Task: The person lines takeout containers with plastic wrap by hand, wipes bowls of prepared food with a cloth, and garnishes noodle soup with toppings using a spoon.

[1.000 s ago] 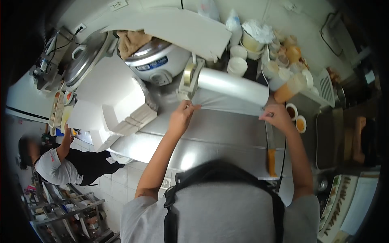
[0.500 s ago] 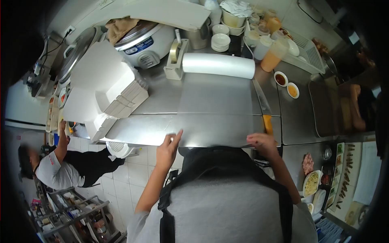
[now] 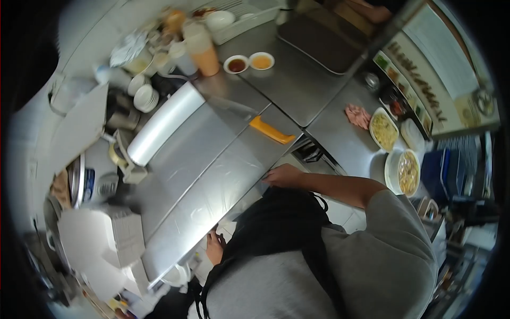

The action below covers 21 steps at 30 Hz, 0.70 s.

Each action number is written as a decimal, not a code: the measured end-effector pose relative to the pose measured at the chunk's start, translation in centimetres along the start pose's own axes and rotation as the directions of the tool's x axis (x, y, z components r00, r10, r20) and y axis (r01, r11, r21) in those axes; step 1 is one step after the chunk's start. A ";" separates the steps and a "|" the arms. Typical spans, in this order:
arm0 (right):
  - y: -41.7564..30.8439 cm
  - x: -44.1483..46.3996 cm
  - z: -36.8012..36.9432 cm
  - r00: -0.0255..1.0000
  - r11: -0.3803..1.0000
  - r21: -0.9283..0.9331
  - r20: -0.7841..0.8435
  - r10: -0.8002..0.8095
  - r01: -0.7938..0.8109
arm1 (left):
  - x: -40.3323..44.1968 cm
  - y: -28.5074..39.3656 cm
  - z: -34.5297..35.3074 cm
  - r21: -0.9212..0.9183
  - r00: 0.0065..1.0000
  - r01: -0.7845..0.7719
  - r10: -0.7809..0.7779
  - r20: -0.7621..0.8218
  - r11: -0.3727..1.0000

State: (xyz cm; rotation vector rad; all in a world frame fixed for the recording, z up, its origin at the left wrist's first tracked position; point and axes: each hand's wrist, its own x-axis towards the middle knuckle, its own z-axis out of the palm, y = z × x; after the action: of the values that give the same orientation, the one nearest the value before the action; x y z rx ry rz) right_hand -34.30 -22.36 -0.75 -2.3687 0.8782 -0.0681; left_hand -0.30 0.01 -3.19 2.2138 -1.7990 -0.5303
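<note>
A roll of clear plastic film lies on the steel counter, and a thin, wrinkled sheet stretches from it to the front edge. At that edge, my right hand is closed on one side of the sheet, close to the black apron. My left hand is lower, just past the edge, its fingers curled at the sheet's other side and partly hidden. A knife with a yellow handle rests right of the roll. Beside the roll's lower end stands a tape dispenser.
White cartons are stacked at the lower left. Two sauce bowls and squeeze bottles stand at the back. Raw meat and food tubs are on the right counter. A person's forearm shows at the top.
The view has swung round to the right. Both hands have come from near the roll to the counter's front edge, drawing the film out across the counter.
</note>
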 end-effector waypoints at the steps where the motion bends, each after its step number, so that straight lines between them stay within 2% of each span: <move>1: -0.1 0.4 0.5 0.998 0.999 0.019 -0.044 0.036 -0.035 | 0.6 1.3 -1.2 -0.021 0.975 0.161 -0.156 0.160 0.987; 2: -0.6 0.7 0.9 0.994 0.994 0.077 -0.066 0.085 -0.080 | 1.2 1.6 -1.1 -0.232 0.939 0.324 -0.282 0.197 0.917; 3: -1.1 0.8 1.6 0.987 0.983 0.138 -0.085 0.136 -0.123 | 1.6 1.6 -0.7 -0.417 0.882 0.470 -0.390 0.266 0.778; 5: -1.9 0.8 1.9 0.967 0.935 0.273 -0.051 0.251 -0.228 | 1.0 -6.4 4.3 -0.689 0.848 0.527 -0.367 0.383 0.497; 6: -2.3 0.8 1.7 0.954 0.896 0.343 0.002 0.299 -0.282 | 1.2 -7.5 4.5 -0.715 0.831 0.552 -0.353 0.430 0.429; 7: -2.6 0.7 1.8 0.941 0.853 0.407 0.061 0.332 -0.327 | 1.9 -7.5 4.4 -0.710 0.822 0.568 -0.330 0.464 0.416; 10: -0.7 1.7 4.6 0.956 0.812 0.516 0.044 0.291 -0.271 | 2.7 -7.0 3.8 -0.611 0.809 0.578 -0.281 0.516 0.541; 13: 0.7 1.8 4.3 0.874 0.475 0.746 0.304 0.379 -0.466 | 3.6 -6.4 3.7 -0.506 0.801 0.548 -0.242 0.548 0.666; 16: 4.1 2.4 5.8 0.808 0.316 0.792 0.341 0.481 -0.523 | 3.6 -5.7 4.1 -0.429 0.792 0.504 -0.202 0.576 0.750; 18: 5.8 1.5 5.8 0.799 0.632 0.524 0.175 0.576 -0.571 | 3.7 -5.4 5.1 -0.388 0.776 0.463 -0.153 0.612 0.796; 19: 6.3 0.5 6.0 0.792 0.726 0.350 0.084 0.605 -0.592 | 3.9 -5.4 5.6 -0.372 0.766 0.432 -0.116 0.632 0.822; 21: 6.7 -2.2 5.9 0.811 0.793 0.188 0.040 0.584 -0.580 | 4.3 -5.4 6.7 -0.350 0.747 0.366 -0.048 0.663 0.862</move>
State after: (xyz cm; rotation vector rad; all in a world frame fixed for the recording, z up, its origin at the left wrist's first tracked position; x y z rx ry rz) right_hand -38.46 -21.97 -8.94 -1.8277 1.5052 0.0708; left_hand 2.45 -2.80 -12.00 2.0180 -1.4157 -1.7508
